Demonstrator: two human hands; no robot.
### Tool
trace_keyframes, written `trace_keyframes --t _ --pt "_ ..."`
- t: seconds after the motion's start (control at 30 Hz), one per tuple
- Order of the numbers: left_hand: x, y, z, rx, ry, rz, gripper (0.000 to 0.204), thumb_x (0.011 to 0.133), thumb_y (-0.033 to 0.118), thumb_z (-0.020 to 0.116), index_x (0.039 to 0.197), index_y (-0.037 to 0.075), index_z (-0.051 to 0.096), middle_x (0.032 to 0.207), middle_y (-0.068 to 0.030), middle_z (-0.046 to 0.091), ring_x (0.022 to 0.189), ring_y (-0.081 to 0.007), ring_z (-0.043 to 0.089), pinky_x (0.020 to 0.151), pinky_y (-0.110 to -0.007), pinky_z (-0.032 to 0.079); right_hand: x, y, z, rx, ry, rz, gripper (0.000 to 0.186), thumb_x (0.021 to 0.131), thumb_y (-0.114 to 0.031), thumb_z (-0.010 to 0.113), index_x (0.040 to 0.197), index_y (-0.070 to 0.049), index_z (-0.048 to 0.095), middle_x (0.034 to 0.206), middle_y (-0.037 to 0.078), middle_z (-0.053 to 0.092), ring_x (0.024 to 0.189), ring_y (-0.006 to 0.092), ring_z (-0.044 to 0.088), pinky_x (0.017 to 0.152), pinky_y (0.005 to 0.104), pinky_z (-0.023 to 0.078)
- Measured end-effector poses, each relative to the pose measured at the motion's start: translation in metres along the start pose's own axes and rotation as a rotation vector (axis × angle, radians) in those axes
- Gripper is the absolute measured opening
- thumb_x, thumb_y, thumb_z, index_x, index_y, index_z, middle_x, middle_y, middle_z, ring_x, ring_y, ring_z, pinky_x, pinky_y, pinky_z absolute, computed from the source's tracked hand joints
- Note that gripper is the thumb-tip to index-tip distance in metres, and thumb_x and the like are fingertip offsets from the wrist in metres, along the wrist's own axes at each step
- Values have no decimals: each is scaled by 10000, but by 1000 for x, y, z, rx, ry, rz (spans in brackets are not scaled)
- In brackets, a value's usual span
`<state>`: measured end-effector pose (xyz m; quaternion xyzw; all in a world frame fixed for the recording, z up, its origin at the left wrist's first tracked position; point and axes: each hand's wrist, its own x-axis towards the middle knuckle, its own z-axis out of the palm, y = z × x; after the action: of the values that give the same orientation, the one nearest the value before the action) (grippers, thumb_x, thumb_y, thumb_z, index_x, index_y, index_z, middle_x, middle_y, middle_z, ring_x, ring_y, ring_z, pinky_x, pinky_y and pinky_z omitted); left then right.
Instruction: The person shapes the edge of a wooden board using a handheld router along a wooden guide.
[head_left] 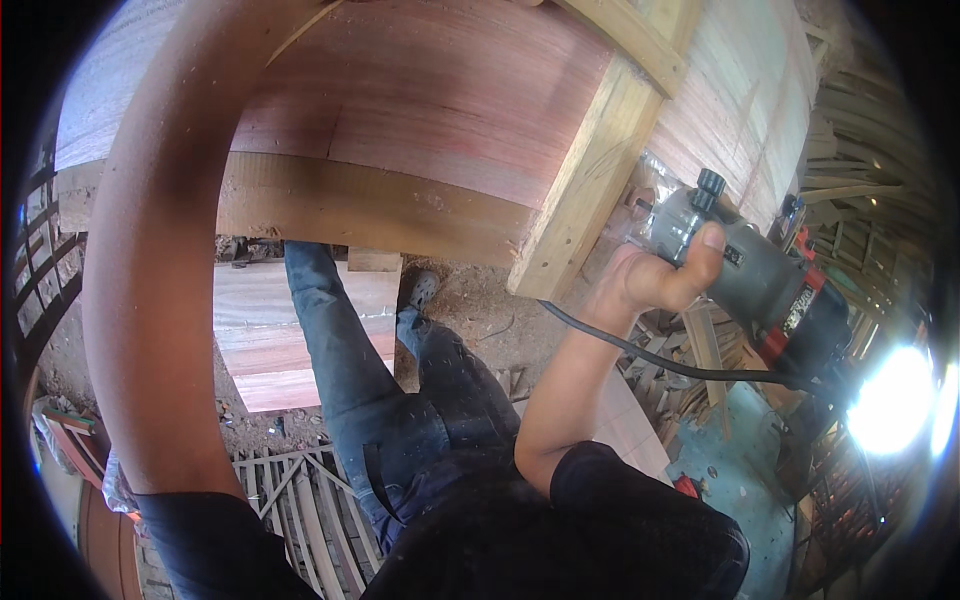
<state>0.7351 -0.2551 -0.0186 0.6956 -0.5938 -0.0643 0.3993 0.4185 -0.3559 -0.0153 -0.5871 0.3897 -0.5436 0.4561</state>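
Observation:
My right hand is wrapped round a trim router with a dark body, red trim, a black knob and a clear base. The router lies tilted on its side, its base end beside a pale wooden batten and near the edge of a reddish wood panel. A black power cord loops from its back end under my right wrist. My left forearm reaches up across the panel, and the left hand is cut off by the top edge of the picture.
A second wooden strip crosses the batten at the top. Below the workpiece, reddish boards lie by my legs. Wood offcuts are piled at the right, near a pale blue-green surface. A slatted wooden piece lies lower left.

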Motion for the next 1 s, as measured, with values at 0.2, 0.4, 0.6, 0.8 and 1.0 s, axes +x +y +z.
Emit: trace_keyframes --t 0.2,0.4,0.6,0.8,1.0 --pt "2 -3 2 -79 35 57 771 793 282 862 1457 17 575 1386 -185 579 1328 -386 545 1171 -521 416 8 10 -5 34 39 -37 659 761 -238 754 1326 19 533 1159 164 600 990 242 630 821 345 581" --pt "11 -8 -2 66 4 49 773 764 323 857 1421 15 592 1377 -194 589 1316 -389 562 1142 -518 438 11 17 -7 101 82 -69 721 753 -197 780 1390 25 526 1187 156 629 1069 256 648 924 370 592" --pt "11 -1 -9 54 11 52 711 721 311 858 1328 15 637 1254 -186 654 1154 -384 659 992 -499 527 13 16 -1 75 61 -144 715 743 -172 787 1375 38 526 1154 164 643 1012 254 666 890 367 607" --pt "16 -6 -10 75 -39 14 679 717 301 859 1301 29 645 1236 -178 657 1126 -387 668 964 -501 532 20 14 10 58 78 -205 636 732 -162 764 1290 52 545 1093 179 635 886 256 664 758 345 616" --pt "13 -8 -11 55 -36 34 680 712 293 864 1299 28 645 1230 -188 656 1128 -398 665 960 -507 524 27 17 11 75 63 -187 580 732 -158 748 1237 56 557 1050 184 628 836 256 651 700 341 611"
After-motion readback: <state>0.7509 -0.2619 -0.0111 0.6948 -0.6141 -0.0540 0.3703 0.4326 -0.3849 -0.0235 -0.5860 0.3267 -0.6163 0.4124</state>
